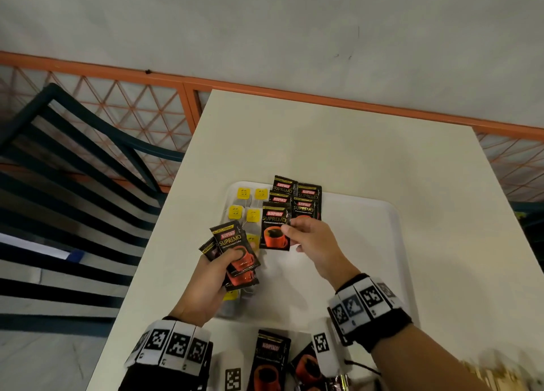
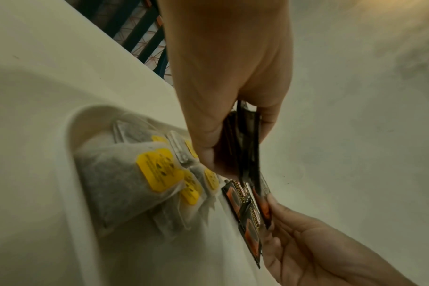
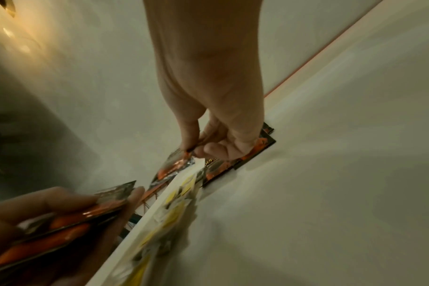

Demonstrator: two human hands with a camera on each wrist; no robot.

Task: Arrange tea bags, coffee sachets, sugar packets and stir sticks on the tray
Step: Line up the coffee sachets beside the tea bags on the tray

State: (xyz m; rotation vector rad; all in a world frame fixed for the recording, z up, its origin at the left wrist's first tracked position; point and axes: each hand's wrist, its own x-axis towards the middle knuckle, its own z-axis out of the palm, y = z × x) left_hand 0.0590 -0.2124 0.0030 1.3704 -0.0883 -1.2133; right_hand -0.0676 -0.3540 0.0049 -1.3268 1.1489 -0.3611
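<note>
A white tray point(image 1: 368, 214) lies on the white table. Several tea bags point(image 1: 244, 194) with yellow tags fill its left side. Several black coffee sachets point(image 1: 307, 196) lie at its far edge. My right hand point(image 1: 312, 243) pinches one coffee sachet point(image 1: 275, 228) by its right edge, just in front of that row. My left hand point(image 1: 212, 278) grips a small fan of coffee sachets point(image 1: 235, 246) over the tray's left part. In the left wrist view the tea bags point(image 2: 125, 174) lie below my left hand point(image 2: 233, 135). The right wrist view has my right hand point(image 3: 208, 135) pinching the sachet point(image 3: 176, 164).
More coffee sachets point(image 1: 269, 358) lie on the table near the front edge, beside a white wrist camera mount point(image 1: 232, 370). The tray's right half is bare. A dark slatted chair point(image 1: 73, 169) stands left of the table. An orange lattice railing point(image 1: 147, 102) runs behind.
</note>
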